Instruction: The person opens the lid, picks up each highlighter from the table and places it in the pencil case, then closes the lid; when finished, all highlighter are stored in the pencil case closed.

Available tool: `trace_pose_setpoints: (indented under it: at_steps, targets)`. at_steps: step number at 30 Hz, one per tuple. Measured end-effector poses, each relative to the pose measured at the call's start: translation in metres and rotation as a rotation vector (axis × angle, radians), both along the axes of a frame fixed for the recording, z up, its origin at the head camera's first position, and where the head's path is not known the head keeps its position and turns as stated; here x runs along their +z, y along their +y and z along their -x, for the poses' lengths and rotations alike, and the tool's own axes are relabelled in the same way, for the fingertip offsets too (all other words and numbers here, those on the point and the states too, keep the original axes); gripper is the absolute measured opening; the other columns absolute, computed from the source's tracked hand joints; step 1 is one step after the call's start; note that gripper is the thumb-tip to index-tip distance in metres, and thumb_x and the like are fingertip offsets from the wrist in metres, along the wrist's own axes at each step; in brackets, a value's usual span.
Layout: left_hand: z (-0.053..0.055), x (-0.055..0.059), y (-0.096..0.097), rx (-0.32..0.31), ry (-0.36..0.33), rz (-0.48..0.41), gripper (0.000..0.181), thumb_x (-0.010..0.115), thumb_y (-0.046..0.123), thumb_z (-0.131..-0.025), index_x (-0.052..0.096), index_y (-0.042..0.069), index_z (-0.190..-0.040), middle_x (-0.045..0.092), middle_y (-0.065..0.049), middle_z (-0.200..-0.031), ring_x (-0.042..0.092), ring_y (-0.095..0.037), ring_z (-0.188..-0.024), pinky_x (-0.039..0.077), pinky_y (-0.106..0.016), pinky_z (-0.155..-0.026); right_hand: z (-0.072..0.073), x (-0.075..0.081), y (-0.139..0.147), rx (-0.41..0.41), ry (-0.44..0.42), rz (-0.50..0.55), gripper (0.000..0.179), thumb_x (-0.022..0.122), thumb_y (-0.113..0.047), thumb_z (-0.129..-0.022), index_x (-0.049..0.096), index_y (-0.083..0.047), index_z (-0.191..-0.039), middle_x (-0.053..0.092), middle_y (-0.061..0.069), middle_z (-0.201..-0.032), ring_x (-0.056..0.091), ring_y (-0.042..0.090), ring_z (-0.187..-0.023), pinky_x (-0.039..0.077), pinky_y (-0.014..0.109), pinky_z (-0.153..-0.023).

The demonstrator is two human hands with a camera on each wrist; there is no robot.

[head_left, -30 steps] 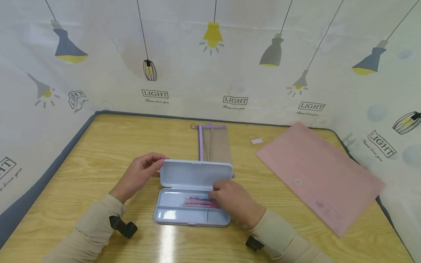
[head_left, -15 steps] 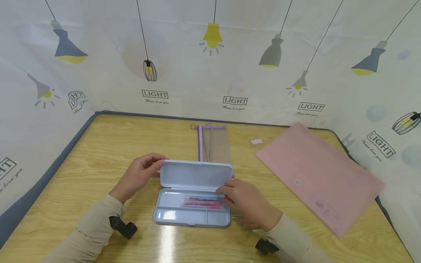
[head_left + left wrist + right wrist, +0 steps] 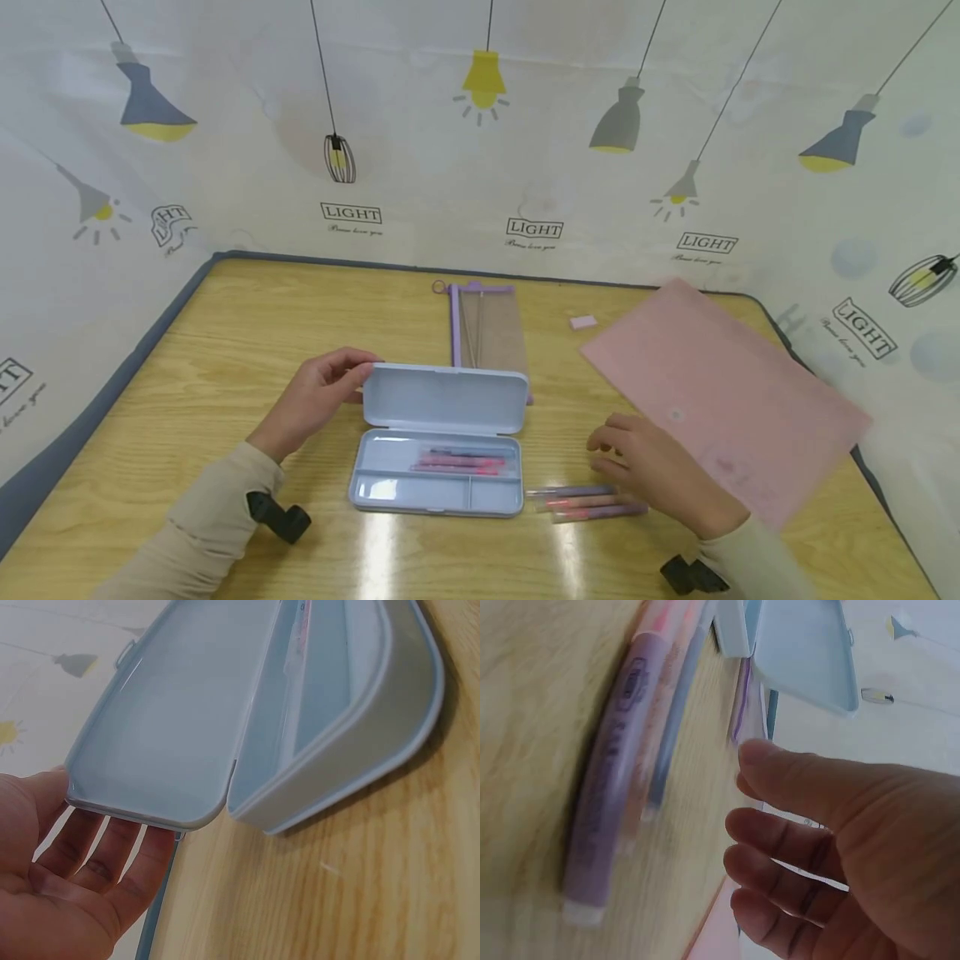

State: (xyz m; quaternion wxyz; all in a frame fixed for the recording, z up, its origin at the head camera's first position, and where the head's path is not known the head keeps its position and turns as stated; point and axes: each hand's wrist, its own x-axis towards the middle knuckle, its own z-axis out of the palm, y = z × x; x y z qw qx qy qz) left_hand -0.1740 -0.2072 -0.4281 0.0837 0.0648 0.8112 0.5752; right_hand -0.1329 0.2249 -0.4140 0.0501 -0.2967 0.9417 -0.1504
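Observation:
A light blue pencil case (image 3: pixel 390 493) lies unfolded on the wooden table, its lid (image 3: pixel 446 398) raised. With thumb and fingers my left hand (image 3: pixel 318 400) holds the left end of the lid; the left wrist view shows the thumb inside and fingers behind. Several pink and dark pens (image 3: pixel 463 462) lie in the case's back compartment. Right of the case, three markers lie side by side, the nearest with a purple barrel (image 3: pixel 615 772). My right hand (image 3: pixel 660 471) hovers beside them, fingers loosely bent and holding nothing.
Behind the lid lies a purple-edged transparent zip pouch (image 3: pixel 498 325), partly hidden. A small pink eraser (image 3: pixel 582 322) sits farther right. A large pink folder (image 3: pixel 735 400) covers the right side, partly under my right hand in the head view. A printed cloth wall (image 3: pixel 420 150) encloses the table.
My right hand has moved from the case's right end off to the right, leaving the three markers, earlier hidden or blurred, in plain view. My left hand stays on the lid.

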Motion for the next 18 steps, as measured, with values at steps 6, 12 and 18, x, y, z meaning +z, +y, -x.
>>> trace_pose_setpoints:
  at_steps: [6,12,18]
  targets:
    - [0.000,0.001,0.000,0.002,0.005,0.000,0.040,0.054,0.040,-0.101,0.061,0.009,-0.126,0.063,-0.012,-0.126,0.064,-0.028,-0.111,0.061,-0.037,-0.086,-0.008,-0.009,0.010,0.078,-0.033,0.030,0.005,0.072,-0.017,-0.090,0.070,-0.021,-0.092,0.060,-0.013,-0.092,0.058,0.003,-0.084,0.054,0.023,-0.071]
    - [-0.001,0.001,0.001,0.004,0.002,0.007,0.041,0.054,0.040,-0.101,0.061,0.009,-0.126,0.062,-0.012,-0.127,0.063,-0.028,-0.112,0.060,-0.037,-0.087,-0.010,-0.015,0.008,0.081,-0.001,0.048,0.007,0.075,-0.015,-0.087,0.070,-0.021,-0.088,0.059,-0.013,-0.089,0.055,0.003,-0.082,0.053,0.024,-0.070]
    - [-0.001,0.001,0.000,0.005,0.001,0.002,0.040,0.054,0.041,-0.101,0.061,0.010,-0.126,0.062,-0.012,-0.127,0.063,-0.029,-0.111,0.060,-0.039,-0.087,-0.009,-0.016,0.006,0.098,0.007,0.053,0.004,0.072,-0.019,-0.090,0.072,-0.019,-0.086,0.059,-0.013,-0.087,0.054,0.002,-0.080,0.053,0.023,-0.069]
